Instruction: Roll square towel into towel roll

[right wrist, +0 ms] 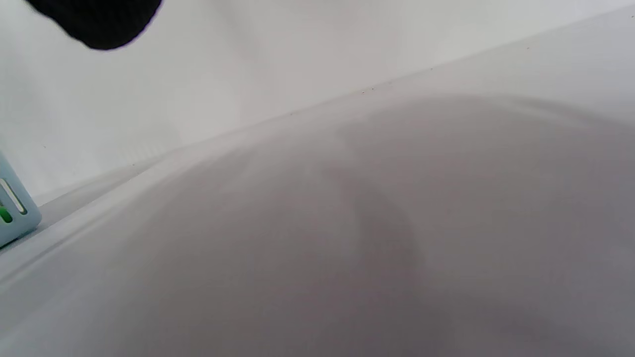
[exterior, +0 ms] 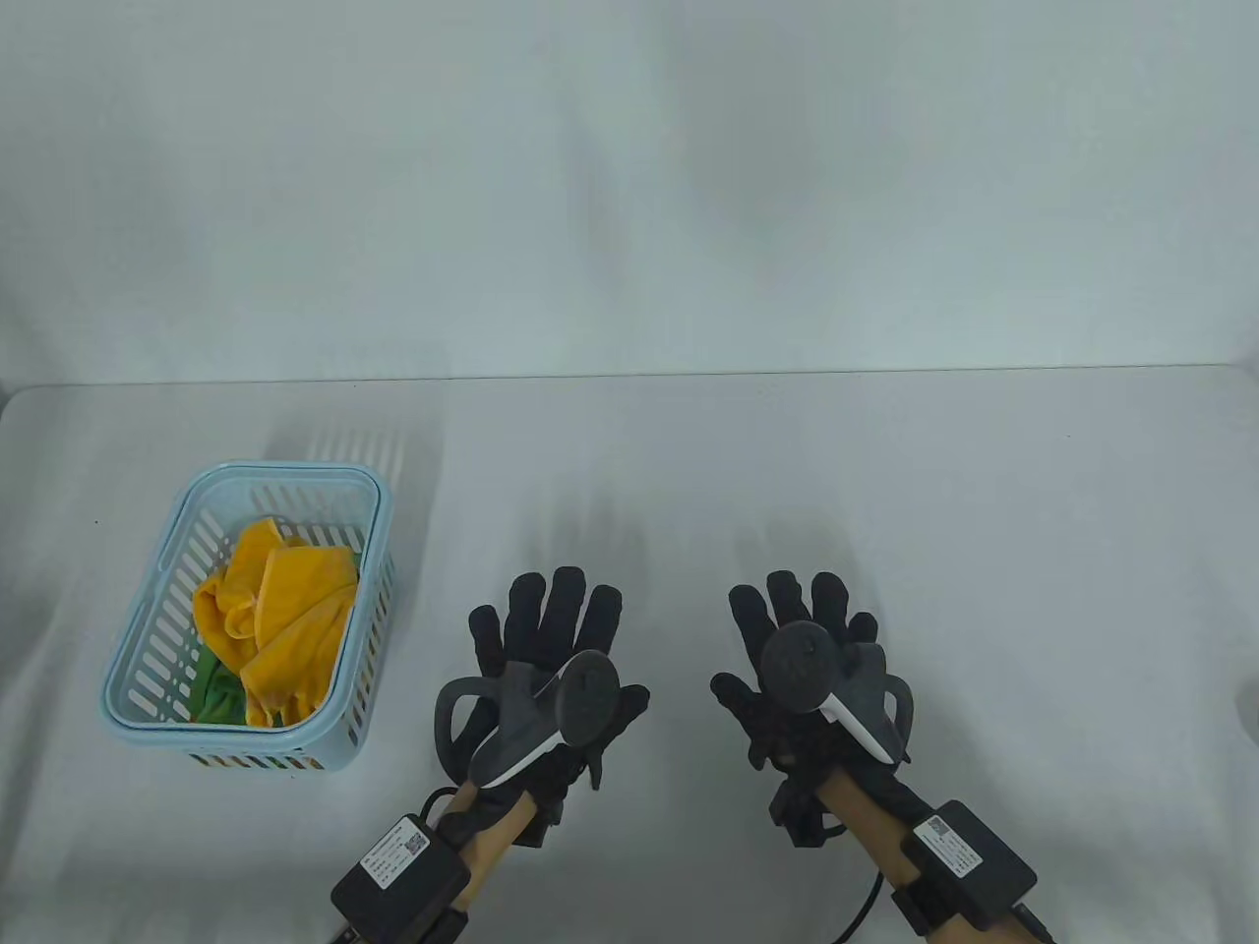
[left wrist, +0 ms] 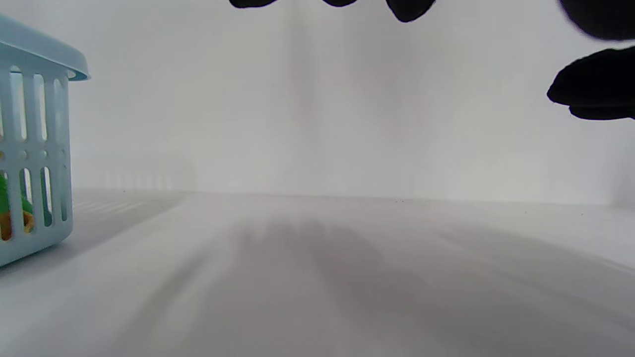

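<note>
This looks like a staged recording setup or lab, not a home. A plain white table (exterior: 885, 511) meets a bare white backdrop wall (exterior: 629, 177) just behind it. Both gloved hands wear trackers and wired sensor boxes at the wrists. Left of them stands a pale blue slotted basket (exterior: 148, 629) of cloths.
</note>
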Demonstrator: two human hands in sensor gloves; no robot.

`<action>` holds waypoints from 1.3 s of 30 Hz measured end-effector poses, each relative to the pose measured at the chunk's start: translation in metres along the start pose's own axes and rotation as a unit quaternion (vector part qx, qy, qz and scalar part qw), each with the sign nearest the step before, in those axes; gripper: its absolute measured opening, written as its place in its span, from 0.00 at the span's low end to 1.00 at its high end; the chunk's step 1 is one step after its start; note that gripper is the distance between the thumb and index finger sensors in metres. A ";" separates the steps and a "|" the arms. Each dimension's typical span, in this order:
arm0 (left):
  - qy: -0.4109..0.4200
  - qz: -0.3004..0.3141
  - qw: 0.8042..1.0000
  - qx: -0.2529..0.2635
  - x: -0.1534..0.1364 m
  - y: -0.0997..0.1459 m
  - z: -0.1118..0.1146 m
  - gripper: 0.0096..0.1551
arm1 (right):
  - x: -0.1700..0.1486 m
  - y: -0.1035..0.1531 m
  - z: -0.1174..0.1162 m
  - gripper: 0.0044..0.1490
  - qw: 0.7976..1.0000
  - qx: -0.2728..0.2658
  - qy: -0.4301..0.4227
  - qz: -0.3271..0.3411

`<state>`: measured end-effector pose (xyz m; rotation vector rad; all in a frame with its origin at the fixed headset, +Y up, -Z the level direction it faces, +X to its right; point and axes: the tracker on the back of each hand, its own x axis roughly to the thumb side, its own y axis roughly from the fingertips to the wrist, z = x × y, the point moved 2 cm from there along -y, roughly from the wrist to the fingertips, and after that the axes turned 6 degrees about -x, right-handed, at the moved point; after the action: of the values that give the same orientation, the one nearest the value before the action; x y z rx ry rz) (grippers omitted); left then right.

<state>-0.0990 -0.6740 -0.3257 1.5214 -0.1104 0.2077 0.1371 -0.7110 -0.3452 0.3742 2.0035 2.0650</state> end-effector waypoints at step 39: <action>0.069 -0.089 0.992 0.052 -0.075 0.007 -0.140 0.55 | -0.013 0.000 0.018 0.52 0.998 -0.019 -0.054 -0.030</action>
<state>-0.1814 -0.5395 -0.3407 1.6059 0.1487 0.1770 0.1557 -0.6985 -0.3446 0.4039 1.8879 1.9999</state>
